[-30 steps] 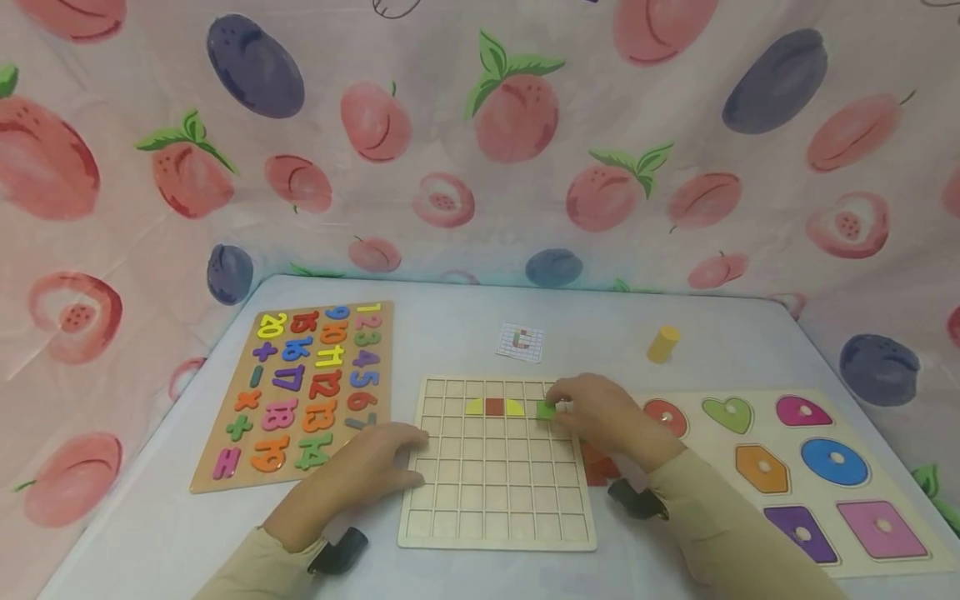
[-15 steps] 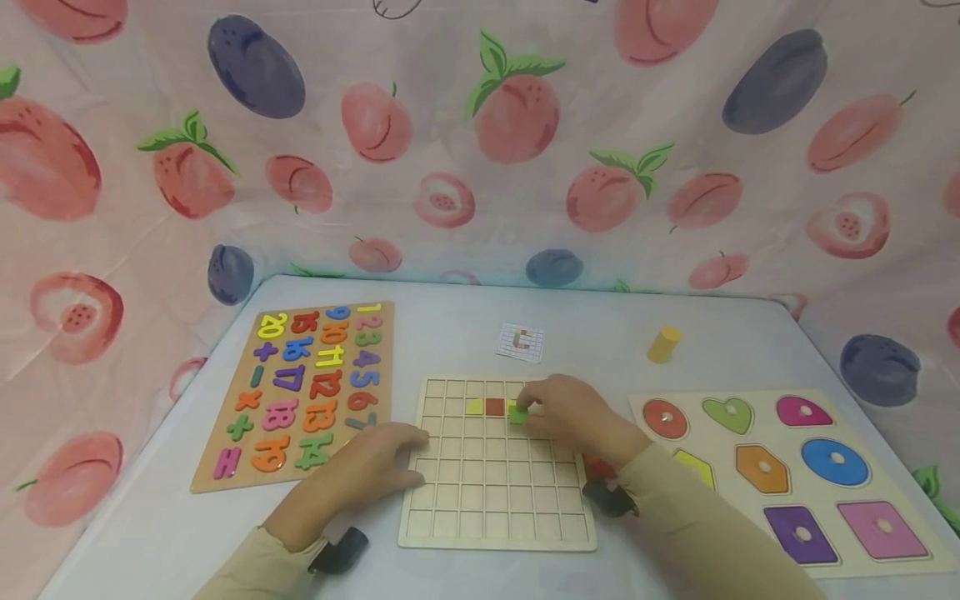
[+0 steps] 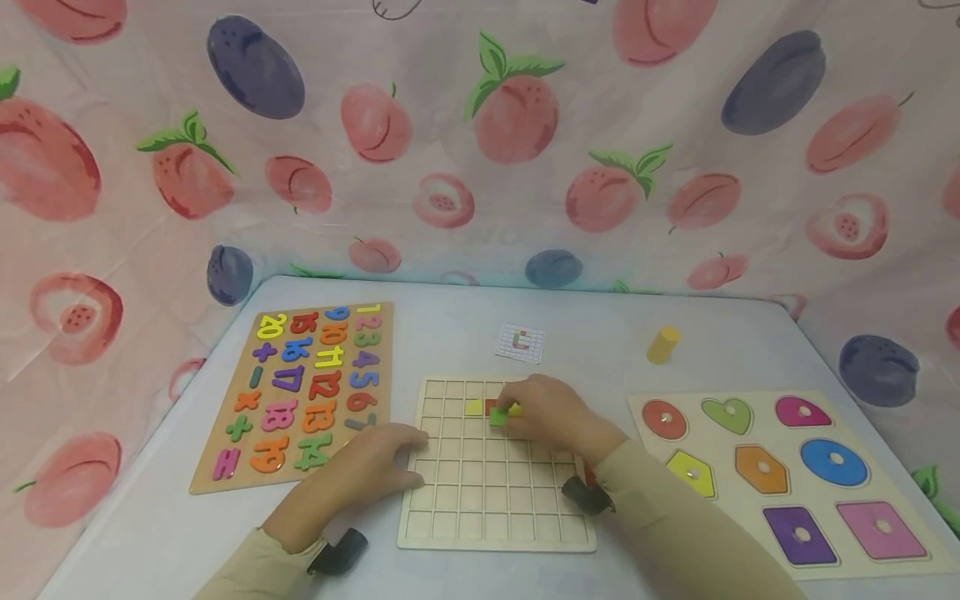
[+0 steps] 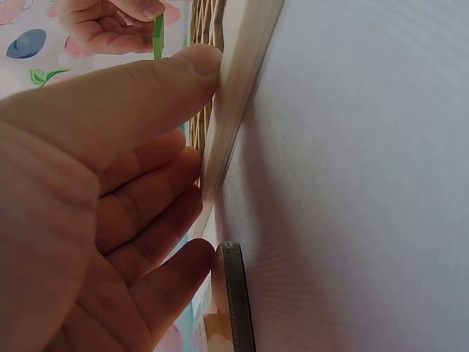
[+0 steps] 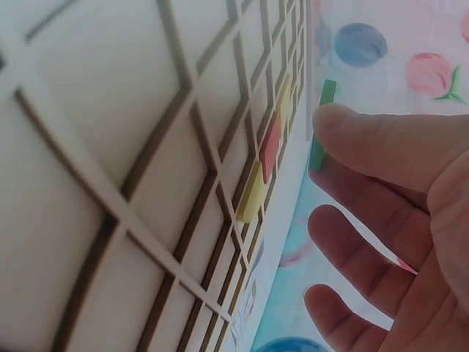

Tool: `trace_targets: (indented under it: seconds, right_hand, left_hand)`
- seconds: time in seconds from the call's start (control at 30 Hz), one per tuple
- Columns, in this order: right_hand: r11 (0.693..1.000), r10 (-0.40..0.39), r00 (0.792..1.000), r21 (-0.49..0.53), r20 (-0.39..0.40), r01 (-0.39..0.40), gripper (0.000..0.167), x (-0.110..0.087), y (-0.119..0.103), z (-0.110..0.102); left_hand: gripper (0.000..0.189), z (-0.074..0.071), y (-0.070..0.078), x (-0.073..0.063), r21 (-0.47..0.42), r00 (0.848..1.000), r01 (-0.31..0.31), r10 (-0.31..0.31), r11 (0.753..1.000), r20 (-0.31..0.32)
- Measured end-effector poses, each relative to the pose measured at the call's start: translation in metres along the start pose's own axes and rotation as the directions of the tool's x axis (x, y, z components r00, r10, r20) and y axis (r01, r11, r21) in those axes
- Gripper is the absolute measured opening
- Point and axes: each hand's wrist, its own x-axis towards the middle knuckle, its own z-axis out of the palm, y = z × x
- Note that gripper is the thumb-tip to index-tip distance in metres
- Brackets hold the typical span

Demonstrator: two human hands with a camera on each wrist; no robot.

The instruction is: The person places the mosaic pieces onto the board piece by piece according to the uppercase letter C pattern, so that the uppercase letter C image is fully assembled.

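Observation:
My right hand [image 3: 555,417] pinches a green square tile [image 3: 497,417] between thumb and fingers, above the upper rows of a pale wooden grid board [image 3: 459,500]. In the right wrist view the green tile [image 5: 324,125] stands off the board's surface. One row of the grid holds a red square tile [image 5: 270,150] between two yellow tiles with a curved side, one of them the near yellow tile [image 5: 253,194]. At the board's left side is my left hand [image 3: 371,467], its thumb [image 4: 198,62] at the edge and its fingers loosely bent, holding nothing.
A number puzzle board [image 3: 247,383] lies to the left, partly behind the left hand. A shape puzzle board [image 3: 723,533] with knobbed pieces lies right. Behind the grid are a small printed pattern card [image 3: 532,354] and a yellow cylinder [image 3: 663,345]. Patterned cloth [image 3: 480,233] hangs behind.
My right hand has carried the green tile leftward over the board, from its right side to just in front of the red tile. The left hand has stayed at the edge.

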Motion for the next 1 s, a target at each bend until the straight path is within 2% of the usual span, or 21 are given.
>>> trace_targets:
  seconds: [0.23, 0.47, 0.7, 1.0]
  right_hand:
    - [0.999, -0.039, 0.999, 0.013, -0.008, 0.039, 0.013, 0.002, -0.003, 0.004]
    - [0.996, -0.083, 0.996, 0.029, -0.019, 0.084, 0.006, 0.005, -0.006, 0.011]
    - [0.998, -0.052, 0.999, 0.02, 0.016, 0.052, 0.006, 0.01, -0.01, 0.016]
    - [0.998, -0.063, 0.998, 0.015, 0.026, 0.062, 0.009, 0.013, -0.012, 0.021]
  left_hand:
    - [0.044, 0.0, -0.001, 0.0, -0.006, 1.0, -0.003, 0.003, 1.0, 0.001]
    - [0.044, 0.0, -0.001, -0.001, 0.0, 1.0, -0.009, 0.009, 1.0, -0.003]
    - [0.044, 0.0, -0.001, -0.001, 0.0, 1.0, -0.01, 0.01, 1.0, 0.0]
    - [0.044, 0.0, -0.003, -0.001, -0.003, 1.0, -0.025, 0.025, 1.0, 0.001]
